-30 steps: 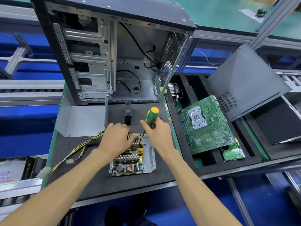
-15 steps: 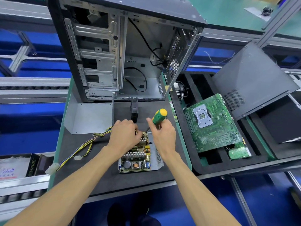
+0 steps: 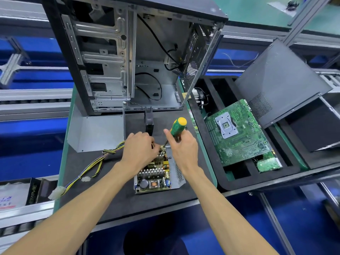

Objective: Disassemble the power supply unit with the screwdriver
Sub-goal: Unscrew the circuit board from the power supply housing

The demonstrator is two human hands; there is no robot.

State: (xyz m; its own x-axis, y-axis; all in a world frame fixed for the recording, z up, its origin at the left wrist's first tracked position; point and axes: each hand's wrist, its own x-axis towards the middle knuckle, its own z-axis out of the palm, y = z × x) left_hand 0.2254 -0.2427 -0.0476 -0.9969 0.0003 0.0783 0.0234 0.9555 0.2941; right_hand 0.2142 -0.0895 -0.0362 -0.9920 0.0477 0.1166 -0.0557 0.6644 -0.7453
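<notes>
Screwdriver [image 3: 176,128] is gripped by the right hand [image 3: 182,146], tip at the power supply's [image 3: 156,173] far corner; the left hand [image 3: 139,148] is curled on its circuit board.

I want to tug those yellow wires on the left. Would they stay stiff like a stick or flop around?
The wires would probably flop: they already lie in loose curves on the mat. They look thin, so likely light. The white plug at the end would probably drag along behind, and the far end seems to run under the left hand, so a tug may be held back.
</notes>
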